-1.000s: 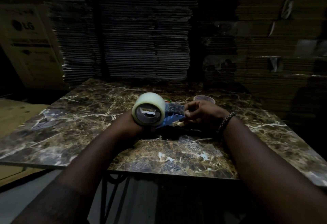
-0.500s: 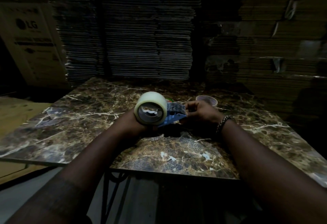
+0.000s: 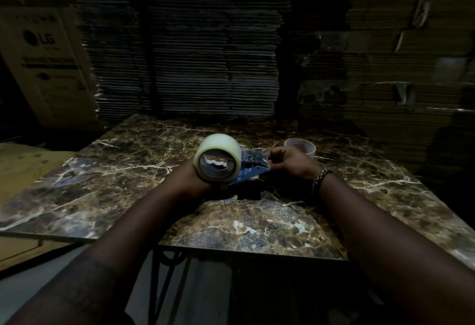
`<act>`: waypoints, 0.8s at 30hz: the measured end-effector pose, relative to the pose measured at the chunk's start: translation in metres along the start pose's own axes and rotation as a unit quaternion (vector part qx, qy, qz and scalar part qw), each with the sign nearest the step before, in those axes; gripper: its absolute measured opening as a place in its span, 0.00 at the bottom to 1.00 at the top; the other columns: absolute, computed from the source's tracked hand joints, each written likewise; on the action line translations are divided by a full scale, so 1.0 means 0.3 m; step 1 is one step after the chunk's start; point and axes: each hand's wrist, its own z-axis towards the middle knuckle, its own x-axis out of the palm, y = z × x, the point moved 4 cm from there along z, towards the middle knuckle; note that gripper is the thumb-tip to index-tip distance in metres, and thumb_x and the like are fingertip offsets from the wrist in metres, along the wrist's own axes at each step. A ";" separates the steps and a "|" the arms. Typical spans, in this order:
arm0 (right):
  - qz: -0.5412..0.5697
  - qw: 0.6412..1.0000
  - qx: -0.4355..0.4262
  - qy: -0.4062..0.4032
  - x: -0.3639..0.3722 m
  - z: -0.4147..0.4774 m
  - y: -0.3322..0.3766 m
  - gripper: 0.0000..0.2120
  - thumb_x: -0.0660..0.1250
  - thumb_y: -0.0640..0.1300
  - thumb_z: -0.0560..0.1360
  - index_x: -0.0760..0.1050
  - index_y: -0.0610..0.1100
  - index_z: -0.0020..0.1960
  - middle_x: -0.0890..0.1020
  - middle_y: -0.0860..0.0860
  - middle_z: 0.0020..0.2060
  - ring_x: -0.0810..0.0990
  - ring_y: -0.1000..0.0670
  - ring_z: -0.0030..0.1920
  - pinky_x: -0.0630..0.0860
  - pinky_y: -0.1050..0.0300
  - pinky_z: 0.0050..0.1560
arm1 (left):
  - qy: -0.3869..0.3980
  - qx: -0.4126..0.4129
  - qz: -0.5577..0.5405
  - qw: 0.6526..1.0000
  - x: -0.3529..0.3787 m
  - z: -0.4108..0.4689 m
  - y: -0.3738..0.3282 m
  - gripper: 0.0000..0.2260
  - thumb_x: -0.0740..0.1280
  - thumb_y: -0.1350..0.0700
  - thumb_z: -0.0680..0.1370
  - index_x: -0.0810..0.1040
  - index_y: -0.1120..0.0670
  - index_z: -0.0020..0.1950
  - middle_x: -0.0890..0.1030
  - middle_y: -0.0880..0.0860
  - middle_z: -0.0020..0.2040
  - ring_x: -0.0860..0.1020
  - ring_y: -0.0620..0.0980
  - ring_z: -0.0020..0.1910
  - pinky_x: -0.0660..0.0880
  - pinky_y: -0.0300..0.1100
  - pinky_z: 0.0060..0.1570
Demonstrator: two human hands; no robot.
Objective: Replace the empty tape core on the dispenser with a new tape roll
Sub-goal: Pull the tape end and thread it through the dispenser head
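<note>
Cardboard stacks (image 3: pixel 210 42): flattened sheets piled high at 12 o'clock, filling the whole back of my view, dim and blurred.
Box (image 3: pixel 43 60): a tall carton with LG printed on it, at 10 o'clock, leaning beside the stacks.
Table (image 3: pixel 108 178): a dark marble-patterned top with pale veins, spread under both my forearms; its near edge runs across at 6 o'clock.
Left hand (image 3: pixel 191 178): at the centre of the table, closed around the lower part of the dispenser. The roll hides my fingers, so I cannot tell exactly how they wrap.
Right hand (image 3: pixel 290 164): just toward 3 o'clock from the roll, fingers curled tight and pinching the dispenser's front end. Whether a strip of tape sits between my fingertips I cannot tell.
Tape roll (image 3: pixel 218 156): the new, full, clear roll, seated on the dispenser above my left hand, its open side facing me. A jagged pale edge shows inside the hole.
Dispenser (image 3: pixel 250 170): blue, held above the table between my two hands, its body reaching from the roll toward 3 o'clock.
Empty core (image 3: pixel 300 146): a thin pale ring lying on the table at 1 o'clock, just behind my right hand.
Bracelet (image 3: pixel 320 178): beaded, on my right wrist.
</note>
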 end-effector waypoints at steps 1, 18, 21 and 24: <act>0.008 1.000 0.001 0.001 0.002 0.001 0.001 0.06 0.66 0.26 0.76 0.79 0.33 0.47 0.84 0.44 0.38 0.84 0.52 0.37 0.83 0.58 0.42 | -0.004 -0.001 0.013 1.000 -0.005 0.004 0.003 0.29 0.83 0.72 0.65 0.86 0.51 0.63 0.89 0.54 0.58 0.87 0.55 0.59 0.86 0.55 0.53; -0.039 0.999 -0.025 -0.022 0.007 0.014 -0.005 0.05 0.70 0.29 0.75 0.81 0.37 0.46 0.87 0.50 0.37 0.85 0.54 0.37 0.82 0.58 0.40 | -0.026 -0.002 0.080 0.996 -0.025 0.007 -0.007 0.32 0.88 0.54 0.57 0.87 0.42 0.59 0.90 0.48 0.56 0.87 0.50 0.58 0.84 0.61 0.60; -0.092 0.995 -0.039 -0.024 0.024 0.022 -0.003 0.06 0.73 0.32 0.74 0.83 0.42 0.46 0.88 0.49 0.41 0.86 0.51 0.41 0.81 0.53 0.43 | -0.027 0.001 0.074 0.997 -0.023 0.007 -0.001 0.28 0.87 0.61 0.61 0.87 0.46 0.59 0.90 0.48 0.55 0.88 0.51 0.57 0.86 0.53 0.54; -0.249 0.964 -0.091 -0.029 0.050 0.039 0.017 0.05 0.75 0.36 0.74 0.84 0.42 0.49 0.88 0.48 0.47 0.83 0.53 0.47 0.80 0.53 0.47 | -0.020 0.001 0.059 0.998 -0.009 -0.003 -0.006 0.27 0.85 0.69 0.65 0.86 0.48 0.58 0.90 0.49 0.52 0.89 0.44 0.51 0.84 0.37 0.43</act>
